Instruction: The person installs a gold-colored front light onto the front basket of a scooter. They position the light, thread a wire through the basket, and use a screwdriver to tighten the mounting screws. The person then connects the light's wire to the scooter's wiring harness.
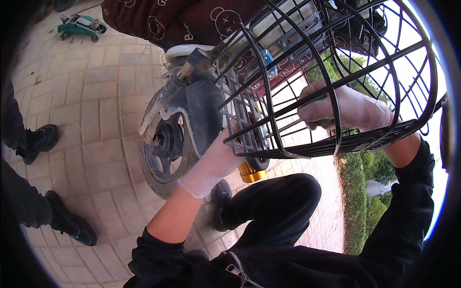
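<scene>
The right hand (336, 106), in a thin whitish glove, is seen through the bars of a black wire basket (377, 138). Its fingers are curled in, closed around a green object (315, 125) that shows only in part between them; its full shape is hidden. The wrist lies close to the basket's lower edge, and the bare forearm runs down into a black sleeve.

The left hand (211, 165), gloved the same way, reaches up to the near left corner of the basket, beside the dark front panel (204, 103) of a scooter. Its fingertips pass among the bars and metal parts there, so I cannot tell whether they grip something or only touch it. Just below them is a gold-coloured round part (252, 174).

The basket is at the front of the scooter, tilted in this view. The front wheel (151, 168) is to the left of the left hand, dusty, with dark spokes. A maroon cover (187, 24) with white line drawings drapes over the scooter above, and a small blue part (269, 62) shows through the bars.

The ground is pale brick paving (96, 115). A green floor jack (81, 26) sits at the upper left; another person's black shoes (72, 223) are at the left, and a green hedge (354, 216) grows at the right.
</scene>
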`<control>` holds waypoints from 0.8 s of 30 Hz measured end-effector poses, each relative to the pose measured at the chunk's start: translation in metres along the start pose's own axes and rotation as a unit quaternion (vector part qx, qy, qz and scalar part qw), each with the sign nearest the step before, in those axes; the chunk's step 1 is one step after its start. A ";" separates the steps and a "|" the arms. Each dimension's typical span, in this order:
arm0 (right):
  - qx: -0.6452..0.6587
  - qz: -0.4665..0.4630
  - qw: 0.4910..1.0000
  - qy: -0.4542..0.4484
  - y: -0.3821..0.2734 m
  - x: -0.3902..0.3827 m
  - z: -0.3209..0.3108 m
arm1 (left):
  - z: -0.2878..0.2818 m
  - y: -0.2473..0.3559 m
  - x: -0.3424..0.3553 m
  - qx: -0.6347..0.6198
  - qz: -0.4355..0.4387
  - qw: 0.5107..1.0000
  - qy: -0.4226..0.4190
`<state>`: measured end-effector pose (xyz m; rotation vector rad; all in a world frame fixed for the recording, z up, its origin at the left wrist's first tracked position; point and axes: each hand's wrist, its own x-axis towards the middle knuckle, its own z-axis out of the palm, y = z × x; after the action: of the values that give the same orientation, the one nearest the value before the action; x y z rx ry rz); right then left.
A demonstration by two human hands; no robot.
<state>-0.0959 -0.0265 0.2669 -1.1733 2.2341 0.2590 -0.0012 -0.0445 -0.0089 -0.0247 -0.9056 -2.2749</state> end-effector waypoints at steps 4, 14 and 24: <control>0.000 -0.006 1.000 0.002 -0.005 0.004 0.002 | 0.003 -0.009 -0.001 0.017 0.041 0.999 0.019; -0.134 0.006 0.990 0.036 -0.024 -0.008 0.008 | 0.003 -0.021 -0.002 -0.047 0.059 0.996 0.038; -0.117 -0.123 0.953 0.252 0.022 -0.068 -0.020 | 0.000 -0.031 -0.001 -0.035 0.064 0.996 0.042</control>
<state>-0.0925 0.0240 0.3207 -1.7976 2.4952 0.1341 -0.0193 -0.0272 -0.0276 -0.0158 -0.7590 -2.1714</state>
